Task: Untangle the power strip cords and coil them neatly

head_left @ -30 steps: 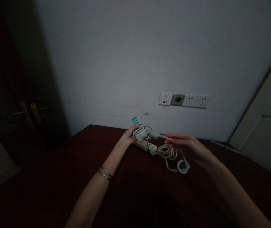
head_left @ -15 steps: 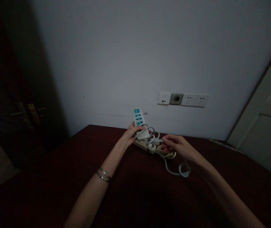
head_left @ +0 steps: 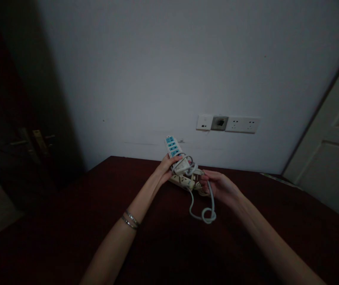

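Note:
My left hand is closed round a white power strip with blue sockets, held tilted up off the table. The strip's grey-white cord is wound about its lower end and hangs down in a loop with a loose knot. My right hand pinches this cord just right of the strip. Under the held strip lies a cream power strip, partly covered, with its cream cord bunched at its right end.
Both strips are over a dark red table. A pale wall with a row of wall sockets rises behind it. A dark door with a brass handle stands left, a white door right.
The hanging loop of cord has swung left and now drops from my right hand. My right hand has shifted slightly, still pinching the cord. My left hand keeps its hold on the white strip.

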Demonstrator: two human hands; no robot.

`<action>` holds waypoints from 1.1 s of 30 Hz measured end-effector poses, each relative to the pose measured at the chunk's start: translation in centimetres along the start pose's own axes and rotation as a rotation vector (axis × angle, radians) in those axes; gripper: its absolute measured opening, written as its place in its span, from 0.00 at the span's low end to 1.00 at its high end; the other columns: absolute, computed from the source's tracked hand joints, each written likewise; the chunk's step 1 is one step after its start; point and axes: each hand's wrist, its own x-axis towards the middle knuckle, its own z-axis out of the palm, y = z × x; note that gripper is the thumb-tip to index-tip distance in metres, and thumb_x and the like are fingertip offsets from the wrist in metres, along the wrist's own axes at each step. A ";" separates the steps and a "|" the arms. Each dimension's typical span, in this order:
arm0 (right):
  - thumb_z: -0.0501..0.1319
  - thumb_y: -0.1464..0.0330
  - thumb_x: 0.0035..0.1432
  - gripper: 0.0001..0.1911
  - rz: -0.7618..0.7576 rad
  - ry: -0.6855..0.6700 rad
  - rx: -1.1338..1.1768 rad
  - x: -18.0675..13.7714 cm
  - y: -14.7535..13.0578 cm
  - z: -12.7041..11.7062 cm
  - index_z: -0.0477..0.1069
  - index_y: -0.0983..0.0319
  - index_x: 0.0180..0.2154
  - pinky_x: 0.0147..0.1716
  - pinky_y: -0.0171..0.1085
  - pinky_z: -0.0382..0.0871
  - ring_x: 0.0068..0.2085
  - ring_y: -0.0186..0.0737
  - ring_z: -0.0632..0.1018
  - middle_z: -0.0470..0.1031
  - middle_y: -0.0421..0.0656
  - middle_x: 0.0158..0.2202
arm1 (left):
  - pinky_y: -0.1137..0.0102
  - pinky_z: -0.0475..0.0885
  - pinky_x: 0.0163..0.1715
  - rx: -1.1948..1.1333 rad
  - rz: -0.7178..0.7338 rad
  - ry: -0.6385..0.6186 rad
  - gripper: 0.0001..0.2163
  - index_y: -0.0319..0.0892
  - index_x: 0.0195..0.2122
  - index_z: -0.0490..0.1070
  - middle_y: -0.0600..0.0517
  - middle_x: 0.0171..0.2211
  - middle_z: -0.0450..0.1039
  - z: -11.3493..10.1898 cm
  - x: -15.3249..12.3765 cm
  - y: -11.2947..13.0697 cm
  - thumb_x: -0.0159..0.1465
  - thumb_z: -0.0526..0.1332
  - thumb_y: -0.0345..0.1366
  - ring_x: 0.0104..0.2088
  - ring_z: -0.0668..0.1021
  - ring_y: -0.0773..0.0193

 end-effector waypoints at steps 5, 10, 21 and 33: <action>0.60 0.74 0.50 0.08 0.034 0.020 0.141 0.0 0.3 0.4 0.60 0.63 0.27 0.18 0.26 0.59 0.20 0.25 0.59 0.56 0.35 0.20 | 0.66 0.73 0.36 -0.029 -0.027 -0.011 0.13 0.35 0.35 0.67 0.46 0.30 0.75 0.2 0.0 -0.5 0.50 0.66 0.32 0.30 0.78 0.62; 0.62 0.70 0.48 0.11 -0.087 0.093 0.049 -0.3 0.4 1.5 0.58 0.62 0.26 0.17 0.26 0.54 0.20 0.25 0.56 0.54 0.34 0.21 | 0.69 0.72 0.35 -0.034 0.029 0.072 0.12 0.35 0.34 0.69 0.48 0.29 0.75 0.9 -0.1 -0.8 0.48 0.67 0.32 0.28 0.77 0.65; 0.63 0.50 0.43 0.23 -0.306 0.446 -0.597 -0.5 -0.5 0.2 0.64 0.64 0.23 0.14 0.27 0.44 0.16 0.24 0.55 0.55 0.34 0.14 | 0.71 0.71 0.34 0.049 0.132 0.180 0.15 0.37 0.34 0.68 0.53 0.26 0.74 -0.3 -0.1 1.7 0.43 0.67 0.27 0.25 0.75 0.69; 0.70 0.61 0.36 0.20 -0.282 0.413 -0.448 -0.7 0.7 2.7 0.61 0.63 0.24 0.12 0.27 0.42 0.17 0.23 0.56 0.58 0.33 0.17 | 0.66 0.72 0.36 0.264 0.237 0.190 0.25 0.40 0.41 0.65 0.51 0.33 0.74 1.5 -0.4 -0.3 0.40 0.70 0.27 0.31 0.75 0.64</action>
